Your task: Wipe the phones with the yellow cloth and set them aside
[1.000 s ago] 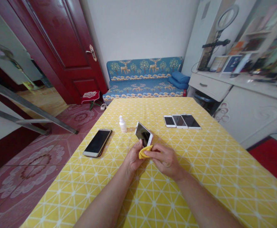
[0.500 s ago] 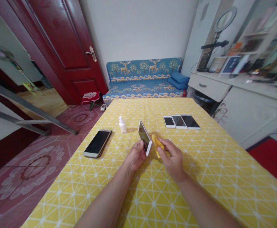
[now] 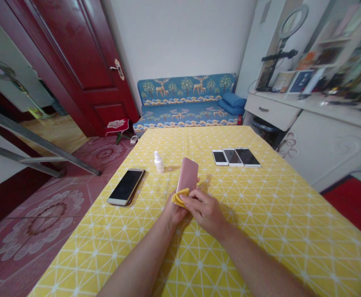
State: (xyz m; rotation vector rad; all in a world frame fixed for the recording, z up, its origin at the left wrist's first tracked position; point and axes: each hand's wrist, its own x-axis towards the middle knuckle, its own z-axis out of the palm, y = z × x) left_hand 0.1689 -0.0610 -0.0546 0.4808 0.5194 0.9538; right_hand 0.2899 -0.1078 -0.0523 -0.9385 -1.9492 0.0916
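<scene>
A smartphone (image 3: 188, 173) with a pink back is held tilted above the table, its back turned up towards me. My left hand (image 3: 173, 209) is closed around its lower part, mostly behind it. Between the fingers of my right hand (image 3: 205, 207) is a folded yellow cloth (image 3: 180, 197), pressed against the phone's lower left corner. The cloth covers that corner and part of my left hand. Left of the phone stands a small white bottle (image 3: 158, 162), upright, with a spray-type top.
A larger smartphone (image 3: 126, 187) lies at the left on the yellow patterned tablecloth (image 3: 199, 264). Three white-framed phones (image 3: 233, 157) lie side by side at the right. Beyond the table is a blue sofa (image 3: 186, 111); a white cabinet (image 3: 329, 136) stands to the right.
The phone has been turned from its screen side to its pink back. My right hand has moved left, bringing the cloth from beside the phone onto its lower corner.
</scene>
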